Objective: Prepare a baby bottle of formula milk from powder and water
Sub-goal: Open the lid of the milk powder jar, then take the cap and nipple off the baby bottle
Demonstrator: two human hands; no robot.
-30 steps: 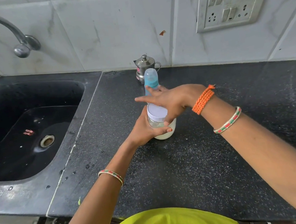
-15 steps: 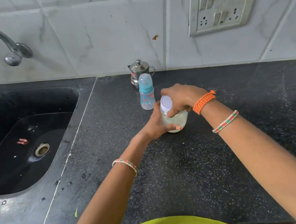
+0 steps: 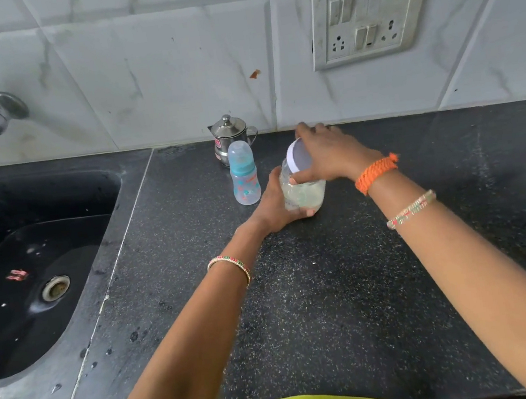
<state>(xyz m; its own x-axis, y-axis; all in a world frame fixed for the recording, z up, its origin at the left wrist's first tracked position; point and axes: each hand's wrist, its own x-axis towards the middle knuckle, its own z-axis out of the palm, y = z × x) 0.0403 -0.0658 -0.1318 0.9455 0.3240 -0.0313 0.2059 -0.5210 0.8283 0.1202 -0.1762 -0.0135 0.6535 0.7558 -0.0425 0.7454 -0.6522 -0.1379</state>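
The powder jar (image 3: 304,194) stands on the black counter (image 3: 336,307) a little right of the baby bottle (image 3: 245,178), with a small steel pot (image 3: 230,136) just beyond the bottle against the tiled wall. The left hand (image 3: 276,207) is wrapped around the jar's near left side low down, fingers curled under its base edge. The right hand (image 3: 329,153) is closed on the white lid (image 3: 299,160), which is tilted up and clear of the jar mouth on one side, so the jar looks to be in the middle of being opened. The sink (image 3: 29,263) lies well off to the left.

The jar looks like clear, thin, stiff plastic, holding pale powder in its lower part, so it is probably light and easy to tip or slide on the smooth stone; a low grip around the body, as here, seems right. The lid is light and best held by its rim. The bottle, capped and apparently empty, would topple easily if bumped, and is best taken around its waist.
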